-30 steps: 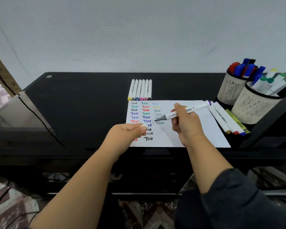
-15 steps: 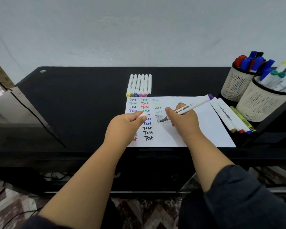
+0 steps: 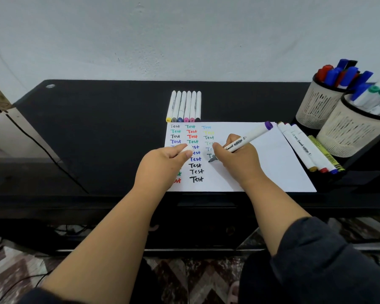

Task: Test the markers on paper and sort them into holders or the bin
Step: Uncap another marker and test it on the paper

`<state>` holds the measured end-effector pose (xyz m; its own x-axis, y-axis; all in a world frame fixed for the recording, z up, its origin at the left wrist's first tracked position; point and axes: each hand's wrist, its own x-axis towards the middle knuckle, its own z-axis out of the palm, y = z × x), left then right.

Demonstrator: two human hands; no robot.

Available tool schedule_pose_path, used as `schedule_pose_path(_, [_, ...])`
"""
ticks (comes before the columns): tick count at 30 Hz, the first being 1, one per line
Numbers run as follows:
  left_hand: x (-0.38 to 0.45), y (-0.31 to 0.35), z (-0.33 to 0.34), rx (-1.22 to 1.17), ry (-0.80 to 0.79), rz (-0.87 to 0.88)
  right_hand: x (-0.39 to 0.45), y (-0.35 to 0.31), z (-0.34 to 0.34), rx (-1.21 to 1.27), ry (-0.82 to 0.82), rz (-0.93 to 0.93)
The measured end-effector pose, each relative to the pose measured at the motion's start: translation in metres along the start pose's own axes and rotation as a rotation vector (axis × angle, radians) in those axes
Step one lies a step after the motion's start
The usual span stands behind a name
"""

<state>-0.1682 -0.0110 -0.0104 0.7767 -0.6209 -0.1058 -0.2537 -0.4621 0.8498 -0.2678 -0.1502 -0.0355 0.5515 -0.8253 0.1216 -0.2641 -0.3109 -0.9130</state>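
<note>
Black counter (image 3: 97, 128) against a pale wall (image 3: 184, 40); patterned floor below. One paper sheet (image 3: 272, 163), six markers in a row (image 3: 184, 106) behind it, four markers (image 3: 309, 148) to its right, two mesh holders (image 3: 347, 137). Right hand (image 3: 235, 159) grips a marker (image 3: 246, 139), tip on the paper; left hand (image 3: 162, 163) pinches a white cap (image 3: 185, 149).

Glossy black table (image 3: 110, 119); matt white paper (image 3: 261, 167).

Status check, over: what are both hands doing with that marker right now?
Right hand grips marker, tip on paper, writing in third column. Left hand pinches white cap. Nothing blocking. Over.
</note>
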Motion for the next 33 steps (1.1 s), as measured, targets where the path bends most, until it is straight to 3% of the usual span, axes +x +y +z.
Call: schedule_pose_path(33, [-0.0025, -0.003, 0.0042, -0.014, -0.021, 0.0, -0.0042, -0.004, -0.0048, 0.002, 0.073, 0.005])
